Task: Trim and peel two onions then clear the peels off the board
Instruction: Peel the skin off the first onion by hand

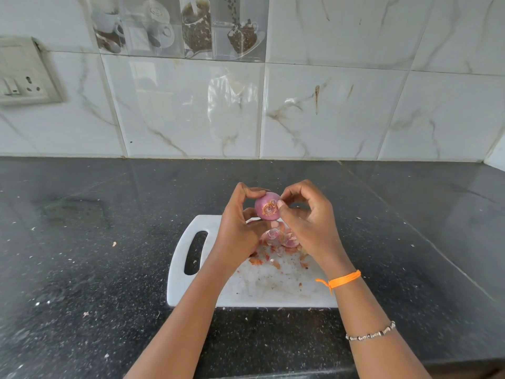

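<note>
A small pink-purple onion (267, 206) is held in the air above the far edge of the white cutting board (188, 269), its brownish trimmed end facing me. My left hand (240, 231) grips it from the left and below. My right hand (306, 220) pinches at the onion's right side with thumb and forefinger. Below the hands, a heap of pink and brown peels (281, 242) lies on the board's far half, with small flakes scattered toward the middle. A second onion and a knife are not in view.
The board has a handle slot (195, 253) on its left and lies on a dark speckled stone counter (82, 242). Peel crumbs dot the counter. A tiled wall rises behind, with a switch and socket plate (24, 75) at far left. The counter's front edge runs bottom right.
</note>
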